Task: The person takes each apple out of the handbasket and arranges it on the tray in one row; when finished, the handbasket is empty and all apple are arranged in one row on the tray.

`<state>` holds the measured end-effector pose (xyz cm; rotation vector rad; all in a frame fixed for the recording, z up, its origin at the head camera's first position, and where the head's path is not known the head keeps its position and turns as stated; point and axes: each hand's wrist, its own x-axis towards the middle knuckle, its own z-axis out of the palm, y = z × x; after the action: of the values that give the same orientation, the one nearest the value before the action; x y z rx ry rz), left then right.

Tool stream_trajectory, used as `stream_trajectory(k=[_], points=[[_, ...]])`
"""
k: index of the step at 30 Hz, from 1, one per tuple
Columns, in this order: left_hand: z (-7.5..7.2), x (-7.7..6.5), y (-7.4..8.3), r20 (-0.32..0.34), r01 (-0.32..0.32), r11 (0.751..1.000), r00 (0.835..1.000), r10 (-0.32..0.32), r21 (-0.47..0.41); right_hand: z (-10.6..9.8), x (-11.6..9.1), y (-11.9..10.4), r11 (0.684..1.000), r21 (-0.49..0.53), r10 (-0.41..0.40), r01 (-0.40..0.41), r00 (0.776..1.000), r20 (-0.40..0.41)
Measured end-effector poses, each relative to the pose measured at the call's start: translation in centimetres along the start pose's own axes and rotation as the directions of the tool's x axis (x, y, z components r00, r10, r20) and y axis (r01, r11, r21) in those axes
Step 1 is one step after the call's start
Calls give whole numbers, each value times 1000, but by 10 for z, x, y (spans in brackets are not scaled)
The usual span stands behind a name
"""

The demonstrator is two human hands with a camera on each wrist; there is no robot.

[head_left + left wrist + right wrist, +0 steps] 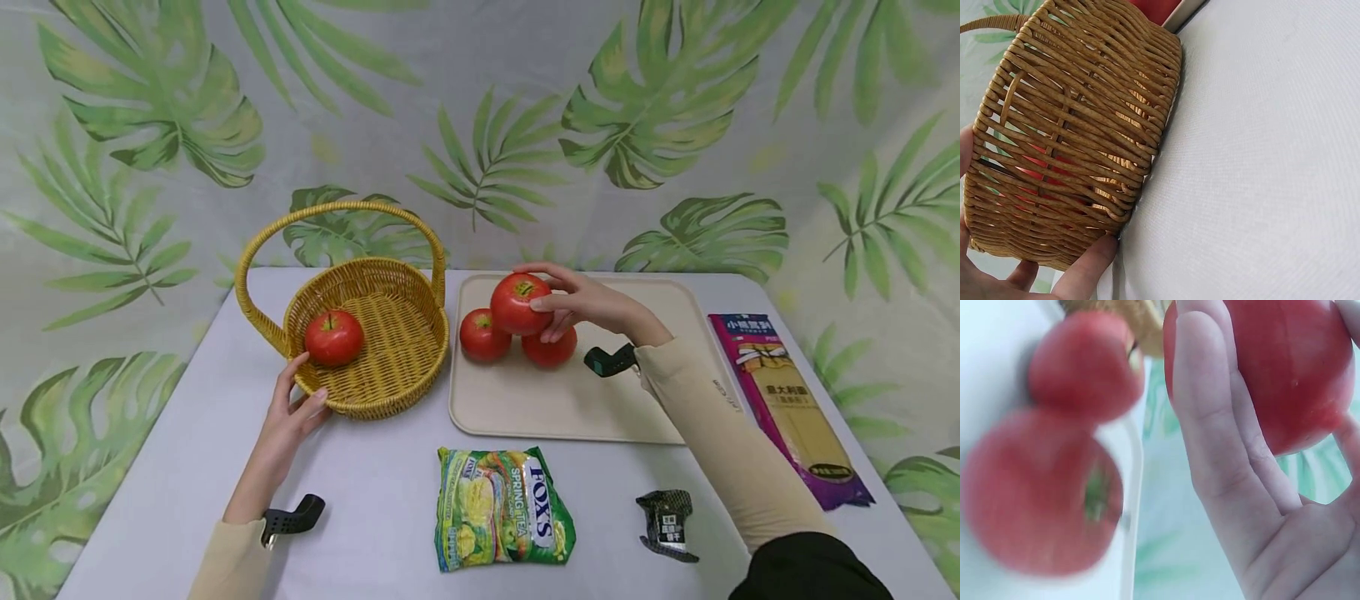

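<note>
My right hand (592, 304) grips a red tomato (519, 303), lifted above the beige tray (525, 408). In the right wrist view the fingers and thumb wrap around this tomato (1291, 369). Two more tomatoes lie on the tray, one on the left (484, 336) and one partly hidden under the hand (550, 348). At the near left side of a wicker basket (397, 404), my left hand (288, 417) holds its wall, fingers by the rim and thumb (1091, 265) low on the outside. Inside the basket sits one tomato (333, 337).
A green Fox's candy bag (502, 508) lies in front of the tray. To its right is a small black packet (667, 525). A purple pasta pack (787, 400) lies along the table's right side. The basket's tall handle (337, 208) arches up before the leaf-patterned cloth.
</note>
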<state>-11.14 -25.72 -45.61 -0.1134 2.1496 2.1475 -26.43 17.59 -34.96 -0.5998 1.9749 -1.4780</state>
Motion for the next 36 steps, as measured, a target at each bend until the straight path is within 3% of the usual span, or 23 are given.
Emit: stream_trajectory(k=[10,18,26,36], points=[[0,1,0,0,0,1000,1000,0,-1,-45,-58,31,999,30,43,-39,987,-154],[0,0,0,-3,2,1000,1000,-2,-18,-58,-91,65,996,56,74,-63,975,-209],[1,-1,1,-5,-1,1000,1000,1,-17,-56,-101,100,990,72,137,-125,967,-214],[2,-1,2,-3,0,1000,1000,0,-4,-52,-96,109,986,114,142,-125,976,-165]])
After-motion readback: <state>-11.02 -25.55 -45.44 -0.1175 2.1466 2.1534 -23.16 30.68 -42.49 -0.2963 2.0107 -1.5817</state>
